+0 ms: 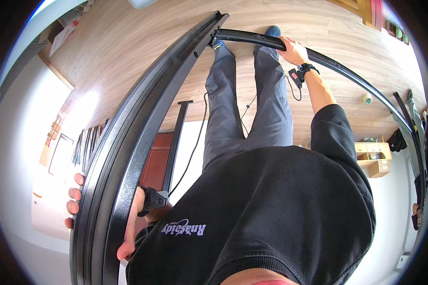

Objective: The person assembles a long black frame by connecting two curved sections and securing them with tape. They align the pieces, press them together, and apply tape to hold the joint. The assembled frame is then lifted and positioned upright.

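A long black metal beam (pixel 116 156) rises steeply along my left side, grooved lengthwise. My left hand (pixel 131 230) is wrapped round it, with fingertips showing on the outer edge and the thumb on the inner one. A thinner black crossbar (pixel 245 36) meets the beam at its far end and runs off to the right, bent by the lens. My right hand (pixel 294 50) grips this crossbar from above, in front of my right shin. At the far right the crossbar reaches another dark upright bar (pixel 410 126).
Another person's hand (pixel 416 218) and grey trouser leg (pixel 413 107) show beside the right-hand bar. Small wrist devices (pixel 154 199) trail cables near my legs. A roll of tape (pixel 367 99) lies on the wood floor (pixel 314 21). Further off are a wooden shelf unit (pixel 372 151) and a black T-ended post (pixel 176 137).
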{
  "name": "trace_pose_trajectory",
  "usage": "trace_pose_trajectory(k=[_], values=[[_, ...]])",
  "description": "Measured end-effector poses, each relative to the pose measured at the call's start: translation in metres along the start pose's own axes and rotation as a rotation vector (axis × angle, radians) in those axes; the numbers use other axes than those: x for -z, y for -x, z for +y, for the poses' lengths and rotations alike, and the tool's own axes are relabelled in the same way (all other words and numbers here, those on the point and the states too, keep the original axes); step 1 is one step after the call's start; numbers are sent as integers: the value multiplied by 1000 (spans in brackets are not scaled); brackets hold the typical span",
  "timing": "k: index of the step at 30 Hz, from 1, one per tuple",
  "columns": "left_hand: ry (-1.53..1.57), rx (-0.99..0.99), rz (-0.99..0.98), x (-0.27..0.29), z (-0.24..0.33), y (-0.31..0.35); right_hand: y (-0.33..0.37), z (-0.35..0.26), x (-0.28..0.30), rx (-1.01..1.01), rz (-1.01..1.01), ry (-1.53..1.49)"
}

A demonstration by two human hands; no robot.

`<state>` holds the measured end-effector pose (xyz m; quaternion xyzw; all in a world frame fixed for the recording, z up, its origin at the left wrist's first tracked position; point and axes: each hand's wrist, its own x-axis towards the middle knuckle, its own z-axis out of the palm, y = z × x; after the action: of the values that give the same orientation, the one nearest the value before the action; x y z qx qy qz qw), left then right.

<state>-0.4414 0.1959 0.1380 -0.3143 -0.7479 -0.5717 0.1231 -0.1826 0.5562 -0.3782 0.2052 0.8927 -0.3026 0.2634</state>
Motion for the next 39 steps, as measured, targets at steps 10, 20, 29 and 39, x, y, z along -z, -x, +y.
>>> trace_pose_trajectory(k=[10, 20, 29, 39], values=[[-5, 38, -61, -16, 19, -6, -9, 4, -1, -20, -98, 44], [46, -2, -104, -19, 34, 11, -8, 2, 5, -16, -72, 34], [-56, -30, 196, -7, 45, 25, -12, 1, -5, -36, -51, 80], [-90, 26, 121, -5, 19, 12, -8, -7, 7, 32, -31, 46]])
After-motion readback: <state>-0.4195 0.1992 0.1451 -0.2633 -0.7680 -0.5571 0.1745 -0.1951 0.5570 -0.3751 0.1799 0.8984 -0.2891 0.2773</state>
